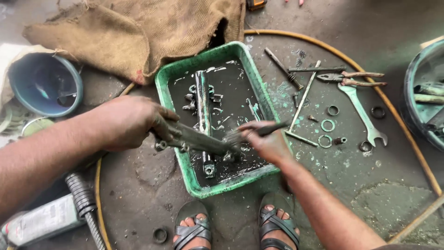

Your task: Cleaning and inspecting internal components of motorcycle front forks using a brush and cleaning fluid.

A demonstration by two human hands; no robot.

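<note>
Over the green tray (169, 76) at frame centre: left hand (127, 122) clamped on grimy metal tube (203, 141), right hand (268, 143) pinching brush (252, 133) against it, scrubbing looks midway; second tube (203, 106) lying in dark fluid, rings (328, 125) and wrench (363, 113) at right untouched.

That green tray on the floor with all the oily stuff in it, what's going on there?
A person crouches over a green tray of dark, oily liquid. The left hand grips a long metal tube held across the tray, while the right hand holds a brush against it. A second metal tube lies in the liquid. A spanner, pliers and several rings lie on the floor to the right.
</note>
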